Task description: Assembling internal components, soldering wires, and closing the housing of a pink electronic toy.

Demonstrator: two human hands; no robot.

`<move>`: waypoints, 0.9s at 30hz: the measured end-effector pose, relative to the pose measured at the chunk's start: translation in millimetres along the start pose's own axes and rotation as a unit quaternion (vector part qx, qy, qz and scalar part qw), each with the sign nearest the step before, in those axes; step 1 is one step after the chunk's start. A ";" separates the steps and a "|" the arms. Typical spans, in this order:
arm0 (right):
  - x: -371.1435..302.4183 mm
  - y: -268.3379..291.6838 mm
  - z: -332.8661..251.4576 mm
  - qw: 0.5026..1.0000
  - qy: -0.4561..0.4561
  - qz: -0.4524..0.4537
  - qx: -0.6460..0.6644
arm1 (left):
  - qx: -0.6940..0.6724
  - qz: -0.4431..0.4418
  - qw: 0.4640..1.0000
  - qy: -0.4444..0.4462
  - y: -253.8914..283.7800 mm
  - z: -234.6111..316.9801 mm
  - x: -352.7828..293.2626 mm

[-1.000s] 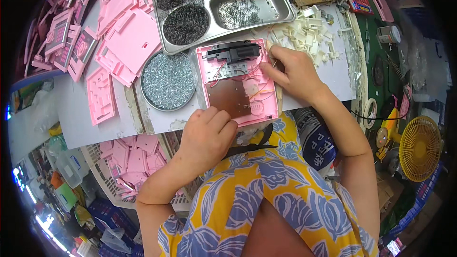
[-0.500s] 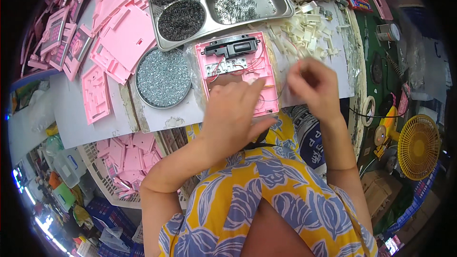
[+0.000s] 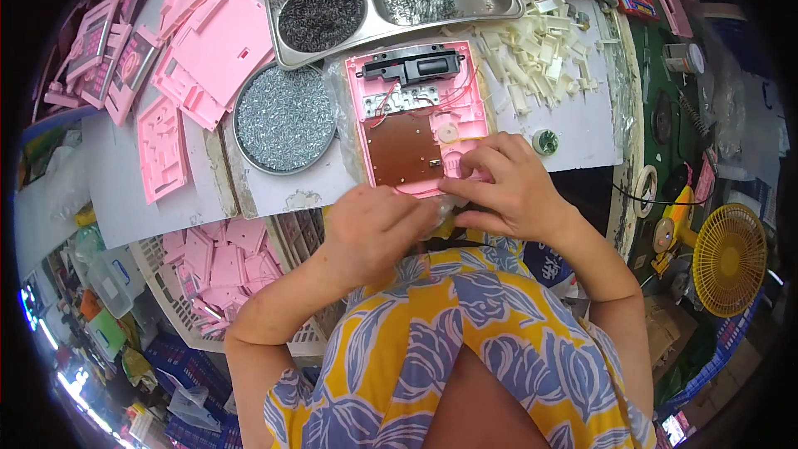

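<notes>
Leftmost on your counter (image 3: 573, 125), pink panels (image 3: 224, 25) overlap in a heap, and a pink frame (image 3: 162, 150) lies just below it. A strip of white surface shows between that frame and the round dish (image 3: 238, 137) of small metal screws (image 3: 287, 116). The metal tray (image 3: 270, 21) stands above the dish, its lower edge near your housing. Your left hand (image 3: 370, 229) is at the housing's near edge, its grip narrow with fingers curled; you cannot tell whether it holds anything. The pink housing (image 3: 475, 100) lies face-up before you at the counter's front edge, with a brown board (image 3: 403, 150) inside. At its near right corner, your right hand (image 3: 511, 191) keeps a narrow grip, its contents hidden. Farther right, white plastic parts (image 3: 544, 54) crowd the upper area, with more white surface around the small green-topped round piece (image 3: 545, 142).
</notes>
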State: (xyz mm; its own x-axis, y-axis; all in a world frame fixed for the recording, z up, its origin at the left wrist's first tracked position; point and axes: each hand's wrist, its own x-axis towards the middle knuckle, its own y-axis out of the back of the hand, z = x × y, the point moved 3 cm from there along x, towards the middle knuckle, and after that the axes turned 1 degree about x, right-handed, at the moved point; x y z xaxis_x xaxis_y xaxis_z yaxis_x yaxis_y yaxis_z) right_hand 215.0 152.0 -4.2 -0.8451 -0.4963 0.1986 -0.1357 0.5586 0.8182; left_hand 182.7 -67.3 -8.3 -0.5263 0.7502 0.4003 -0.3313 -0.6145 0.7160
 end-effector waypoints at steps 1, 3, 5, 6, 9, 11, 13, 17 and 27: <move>2.5 0.5 -4.0 1.000 -0.010 -0.009 -0.020 | 0.033 0.009 0.999 0.031 2.8 -2.3 -3.6; 9.5 1.6 -13.1 0.998 -0.025 -0.029 -0.058 | 0.030 0.027 0.991 0.126 7.6 -14.6 -11.2; 13.2 4.4 -19.3 0.998 -0.039 0.013 -0.043 | 0.026 0.056 0.972 0.228 15.0 -18.4 -14.9; 14.4 4.3 -22.3 0.998 -0.047 0.034 -0.035 | 0.009 0.060 0.970 0.234 15.6 -21.8 -19.6; 24.4 -18.3 -40.6 0.995 -0.028 0.084 -0.044 | 0.002 0.044 0.970 0.238 15.4 -26.9 -36.3; 34.0 -33.7 -48.3 0.994 -0.030 0.094 -0.043 | 0.021 0.016 0.975 0.222 4.3 -20.0 -49.0; 35.8 -44.2 -49.8 0.994 -0.041 0.101 -0.029 | 0.051 -0.033 0.980 0.187 -7.3 -12.1 -61.0; 35.0 -48.0 -51.8 0.994 -0.037 0.092 -0.040 | 0.012 -0.090 0.978 0.190 -19.8 -0.5 -77.9; 35.3 -64.2 -51.2 0.988 -0.065 0.119 -0.070 | -0.048 -0.186 0.965 0.178 4.4 -6.4 -67.5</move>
State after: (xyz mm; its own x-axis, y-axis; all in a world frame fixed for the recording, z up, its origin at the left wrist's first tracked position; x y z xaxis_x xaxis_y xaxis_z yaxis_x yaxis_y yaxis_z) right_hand 220.3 64.5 -22.0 -0.9054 -0.2663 0.3305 0.1400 0.5478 0.8248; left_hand 211.7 -122.2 -35.9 -0.5875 0.8019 -0.1089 -0.6113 -0.3516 0.7091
